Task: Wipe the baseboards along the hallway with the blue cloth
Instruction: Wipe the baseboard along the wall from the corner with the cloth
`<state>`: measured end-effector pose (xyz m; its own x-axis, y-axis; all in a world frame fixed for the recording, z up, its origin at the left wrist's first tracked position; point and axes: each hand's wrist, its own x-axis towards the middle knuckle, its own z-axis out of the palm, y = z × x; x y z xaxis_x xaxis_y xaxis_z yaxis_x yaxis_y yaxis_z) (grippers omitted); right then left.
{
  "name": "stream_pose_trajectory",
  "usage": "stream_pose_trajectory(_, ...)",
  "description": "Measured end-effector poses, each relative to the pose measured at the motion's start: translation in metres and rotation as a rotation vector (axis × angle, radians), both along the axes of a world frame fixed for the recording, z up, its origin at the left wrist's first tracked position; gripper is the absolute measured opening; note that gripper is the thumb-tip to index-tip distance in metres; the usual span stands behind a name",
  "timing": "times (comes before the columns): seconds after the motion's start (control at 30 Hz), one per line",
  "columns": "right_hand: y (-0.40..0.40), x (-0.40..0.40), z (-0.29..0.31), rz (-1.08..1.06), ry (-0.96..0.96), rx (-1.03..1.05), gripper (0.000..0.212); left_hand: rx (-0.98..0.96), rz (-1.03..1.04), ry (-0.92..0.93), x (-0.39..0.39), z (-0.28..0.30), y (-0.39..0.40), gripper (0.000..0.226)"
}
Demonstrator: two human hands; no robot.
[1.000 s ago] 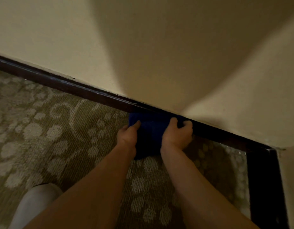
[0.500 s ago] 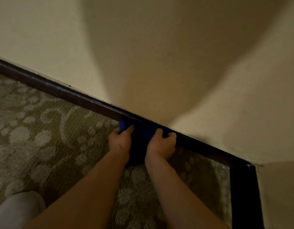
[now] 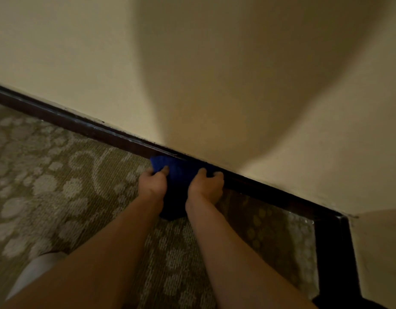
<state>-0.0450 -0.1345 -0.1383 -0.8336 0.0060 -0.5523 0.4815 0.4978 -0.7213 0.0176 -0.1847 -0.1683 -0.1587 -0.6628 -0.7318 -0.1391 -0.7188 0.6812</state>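
Observation:
A blue cloth (image 3: 181, 172) is pressed against the dark baseboard (image 3: 81, 126) where the cream wall meets the carpet. My left hand (image 3: 153, 182) grips the cloth's left side and my right hand (image 3: 207, 186) grips its right side, both with fingers curled over its top edge. The cloth's lower part hangs dark between my wrists. The baseboard runs diagonally from upper left to lower right and turns a corner (image 3: 339, 219) at the right.
Patterned olive carpet (image 3: 47, 186) with pale floral shapes covers the floor. A cream wall (image 3: 192, 74) fills the upper view, with my shadow on it. A pale sleeve or knee (image 3: 34, 275) shows at the lower left. A second baseboard stretch (image 3: 335, 264) runs down the right.
Both hands and the cloth have slid left along the baseboard, away from the corner. The grip on the cloth is unchanged.

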Motion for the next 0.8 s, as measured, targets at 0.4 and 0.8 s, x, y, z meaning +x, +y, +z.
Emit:
stream_pose_trajectory(0.4, -0.006, 0.048, 0.030, 0.081, -0.267, -0.184, 0.053, -0.156, -0.042, -0.185, 0.084, 0.077, -0.004, 0.036)
stream_pose_trajectory(0.8, -0.035, 0.027, 0.002, -0.130, -0.198, -0.214, 0.053, 0.071, -0.143, 0.194, 0.053, 0.032, -0.044, 0.030)
